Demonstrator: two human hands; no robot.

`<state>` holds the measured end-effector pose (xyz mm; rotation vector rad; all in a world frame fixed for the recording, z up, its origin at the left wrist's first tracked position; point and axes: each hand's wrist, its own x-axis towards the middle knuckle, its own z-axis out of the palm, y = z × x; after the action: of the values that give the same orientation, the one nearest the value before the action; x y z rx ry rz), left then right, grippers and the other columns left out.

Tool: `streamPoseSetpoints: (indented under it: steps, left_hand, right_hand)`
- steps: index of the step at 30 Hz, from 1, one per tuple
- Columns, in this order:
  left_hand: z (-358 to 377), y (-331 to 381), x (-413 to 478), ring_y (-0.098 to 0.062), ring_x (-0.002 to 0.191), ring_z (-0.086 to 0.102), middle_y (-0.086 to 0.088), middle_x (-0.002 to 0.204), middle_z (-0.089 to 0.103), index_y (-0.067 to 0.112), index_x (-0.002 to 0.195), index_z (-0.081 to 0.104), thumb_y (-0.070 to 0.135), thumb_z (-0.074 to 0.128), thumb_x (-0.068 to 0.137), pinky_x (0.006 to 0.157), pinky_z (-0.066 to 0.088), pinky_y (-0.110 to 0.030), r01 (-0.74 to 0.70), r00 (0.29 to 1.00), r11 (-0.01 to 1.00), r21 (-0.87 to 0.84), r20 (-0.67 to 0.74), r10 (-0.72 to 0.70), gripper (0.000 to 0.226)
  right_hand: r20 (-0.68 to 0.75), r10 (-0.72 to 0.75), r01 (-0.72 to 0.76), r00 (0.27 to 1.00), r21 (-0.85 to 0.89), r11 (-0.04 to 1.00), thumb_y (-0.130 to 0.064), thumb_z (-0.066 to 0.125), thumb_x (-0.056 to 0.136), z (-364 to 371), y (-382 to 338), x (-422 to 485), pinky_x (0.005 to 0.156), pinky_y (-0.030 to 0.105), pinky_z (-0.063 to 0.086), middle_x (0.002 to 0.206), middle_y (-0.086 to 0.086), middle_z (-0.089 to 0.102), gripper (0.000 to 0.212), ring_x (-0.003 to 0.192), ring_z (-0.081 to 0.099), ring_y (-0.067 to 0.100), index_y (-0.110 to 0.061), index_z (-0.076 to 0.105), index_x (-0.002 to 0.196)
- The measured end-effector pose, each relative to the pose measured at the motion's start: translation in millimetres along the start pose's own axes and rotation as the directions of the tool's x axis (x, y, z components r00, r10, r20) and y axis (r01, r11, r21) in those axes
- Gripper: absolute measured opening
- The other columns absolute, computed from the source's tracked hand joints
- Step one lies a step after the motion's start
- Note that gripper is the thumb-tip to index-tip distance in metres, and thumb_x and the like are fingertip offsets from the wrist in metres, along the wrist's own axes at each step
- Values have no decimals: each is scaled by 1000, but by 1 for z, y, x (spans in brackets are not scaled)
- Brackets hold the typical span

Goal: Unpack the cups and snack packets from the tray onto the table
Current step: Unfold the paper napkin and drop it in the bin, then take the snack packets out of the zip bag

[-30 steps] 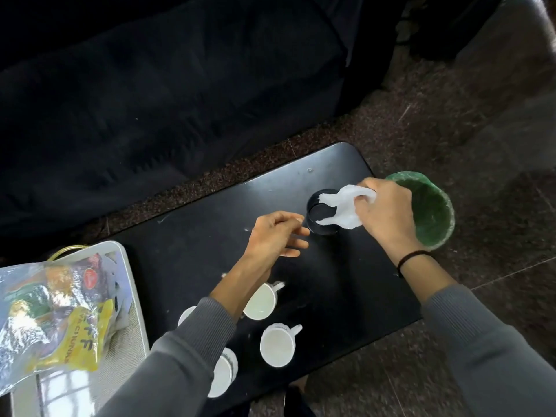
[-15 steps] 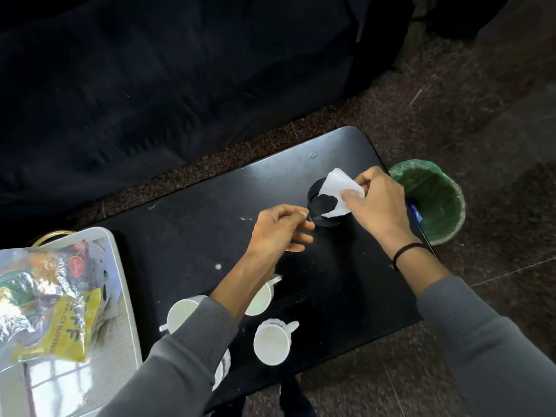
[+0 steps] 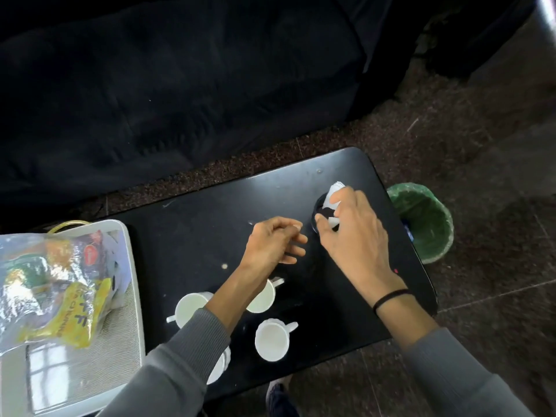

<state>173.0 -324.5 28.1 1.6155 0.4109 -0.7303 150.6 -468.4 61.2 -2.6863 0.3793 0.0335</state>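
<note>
The white cups are sitting on the black table (image 3: 210, 212) just below the left hand (image 3: 272, 246): one cup (image 3: 272, 338) is standing in the open, one cup (image 3: 261, 297) is peeking out from under the left wrist, one cup (image 3: 189, 308) is resting beside the grey sleeve, and a fourth cup (image 3: 218, 367) is mostly hiding under that sleeve. So the cups are looking done. The snack packets (image 3: 51, 293) are lying in a clear bag on the white tray (image 3: 132, 296), far off to the left of both hands, so that part is not done yet. The left hand is hovering over the table with its fingers curled loosely, and it is holding nothing. The right hand (image 3: 352, 239) is pinching a white paper napkin (image 3: 335, 191) and pressing it down into a small dark round holder (image 3: 319, 206) that is sitting under its fingertips. A green bin (image 3: 427, 218) is standing on the floor just past the right hand. The step going on now looks like tucking the napkin away. The next move is probably calling for the right hand to let the napkin go, and for a hand to reach all the way left to the tray, take hold of the crinkly bag softly, and lift it over the cups without bumping them.
</note>
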Motion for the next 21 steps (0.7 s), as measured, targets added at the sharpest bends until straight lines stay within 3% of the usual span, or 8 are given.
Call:
streamPoseSetpoints:
  steps: [6,11,21]
  left_hand:
    - [-46,-9,-26,-19,67,72,-5,82,77,13,104,71,17,58,99,60,58,-30,-15,998,999,-40,-55,12,14]
    - [-101,-31,-57,-19,69,72,-7,85,78,13,106,71,17,57,100,58,56,-26,-36,989,997,-66,-145,27,16]
    - [-243,-89,-131,-19,69,70,-11,92,77,10,107,69,15,57,99,58,55,-26,-22,944,988,-152,-329,-29,15]
  right_hand:
    - [93,-132,128,987,47,991,-31,65,96,7,-49,-25,67,41,54,111,3,58,27,92,65,27,-16,56,117]
    - [197,-232,223,952,67,972,-27,66,95,30,-98,-55,71,38,53,117,2,63,24,98,66,26,-15,59,115]
    - [391,-418,415,820,97,905,-28,65,96,95,-229,-120,71,40,56,113,1,64,23,91,65,24,-15,58,113]
